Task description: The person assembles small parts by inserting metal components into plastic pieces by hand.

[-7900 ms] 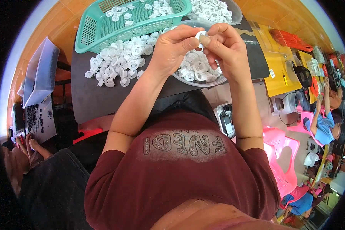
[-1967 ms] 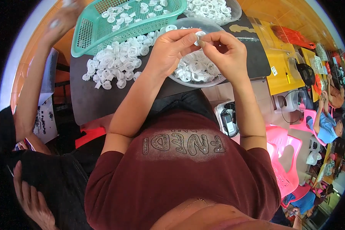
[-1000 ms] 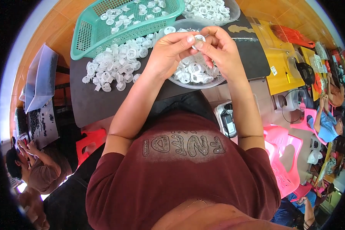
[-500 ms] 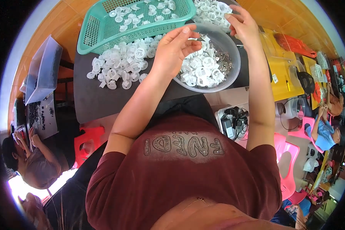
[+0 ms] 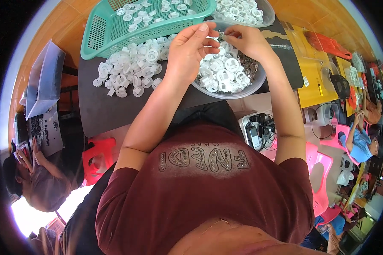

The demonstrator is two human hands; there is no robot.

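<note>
My left hand (image 5: 186,53) is raised over the left side of a clear round bowl (image 5: 259,80), its fingers curled toward the thumb. Whatever it may hold is hidden. Over the bowl's far part is my right hand (image 5: 249,41), fingers bent and close together near the left fingertips. What they pinch cannot be made out. Inside the bowl lie a heap of white plastic round parts (image 5: 223,74) and many small metal pieces (image 5: 250,68). Another pile of the white parts (image 5: 130,66) lies on the dark table left of my left forearm.
A green basket (image 5: 115,44) with scattered white parts stands at the far left. A second bowl (image 5: 268,12) of white parts sits behind my right hand. Yellow tables (image 5: 312,91), pink chairs (image 5: 321,180) and other people are at the right; another person (image 5: 47,182) works at the left.
My right hand has come down and left from beside the far bowl to the near bowl, its fingers drawing together. My left hand stays nearly in place.
</note>
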